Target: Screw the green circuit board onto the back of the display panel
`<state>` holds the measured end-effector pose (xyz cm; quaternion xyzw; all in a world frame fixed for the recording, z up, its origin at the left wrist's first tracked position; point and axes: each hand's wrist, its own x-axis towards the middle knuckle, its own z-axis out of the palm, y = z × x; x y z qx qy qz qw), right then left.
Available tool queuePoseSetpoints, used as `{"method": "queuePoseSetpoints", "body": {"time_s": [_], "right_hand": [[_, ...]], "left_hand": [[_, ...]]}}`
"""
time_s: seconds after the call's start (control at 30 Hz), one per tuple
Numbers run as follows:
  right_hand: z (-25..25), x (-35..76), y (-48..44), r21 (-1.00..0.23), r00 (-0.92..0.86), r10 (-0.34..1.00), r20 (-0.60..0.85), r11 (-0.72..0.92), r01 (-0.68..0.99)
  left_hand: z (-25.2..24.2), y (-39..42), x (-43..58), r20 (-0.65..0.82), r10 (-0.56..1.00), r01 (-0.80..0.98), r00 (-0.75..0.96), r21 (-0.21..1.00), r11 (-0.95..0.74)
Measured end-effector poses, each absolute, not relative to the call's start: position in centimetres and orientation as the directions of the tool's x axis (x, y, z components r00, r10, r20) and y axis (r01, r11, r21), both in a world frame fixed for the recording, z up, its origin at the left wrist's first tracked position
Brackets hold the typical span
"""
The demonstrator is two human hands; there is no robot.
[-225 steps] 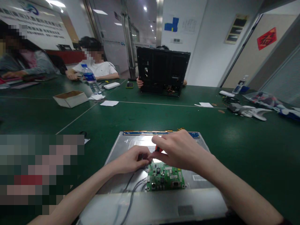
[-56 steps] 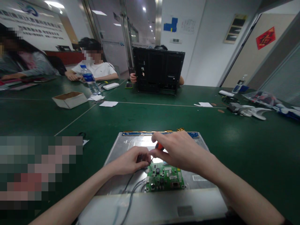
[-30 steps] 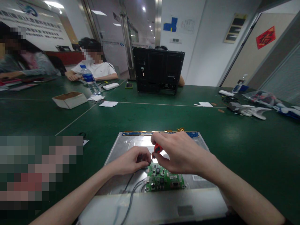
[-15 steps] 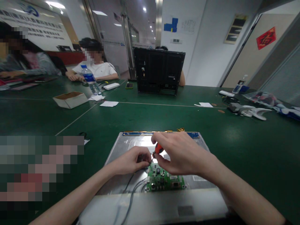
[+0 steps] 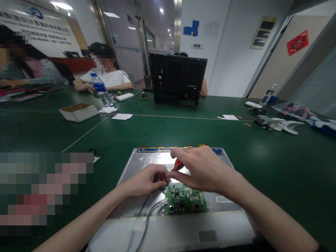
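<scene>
A metal-backed display panel [image 5: 126, 206] lies before me with a green circuit board [image 5: 185, 201] on it. My right hand [image 5: 202, 169] is closed on a red and black screwdriver [image 5: 178, 164], its tip pointing down toward the board's upper left corner. Close beside that tip, my left hand [image 5: 149, 178] has its thumb and fingers pinched together; what they hold, if anything, is hidden. Dark cables [image 5: 148, 218] run from the board's left side down over the panel. A blue strip board [image 5: 152, 150] lines the panel's far edge.
Across the green table [image 5: 168, 129] stands a black monitor housing [image 5: 178, 80]. An open white box [image 5: 78, 112] and a water bottle [image 5: 101, 89] are at the left. Grey-white parts [image 5: 278, 124] and a plastic bag [image 5: 296, 110] lie at the right. Several people sit around the table.
My right thumb and fingers have shifted slightly on the screwdriver, the thumb now reaching nearer my left fingertips. My left hand, the board and the panel stay in place.
</scene>
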<state>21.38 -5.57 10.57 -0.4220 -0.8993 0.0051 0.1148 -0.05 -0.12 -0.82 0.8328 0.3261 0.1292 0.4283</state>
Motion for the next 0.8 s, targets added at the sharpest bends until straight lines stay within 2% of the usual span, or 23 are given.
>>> {"method": "queuePoseSetpoints", "body": {"time_s": [0.63, 0.8], "right_hand": [[10.42, 21.38, -5.60, -0.119, -0.667, 0.708, 0.233, 0.701, 0.703], [10.37, 21.41, -5.54, -0.115, -0.638, 0.743, 0.200, 0.665, 0.738]], "left_hand": [[-0.81, -0.13, -0.04, -0.047, 0.641, 0.422, 0.766, 0.789, -0.446], [-0.80, -0.02, -0.11, -0.056, 0.640, 0.438, 0.766, 0.775, -0.456]]}}
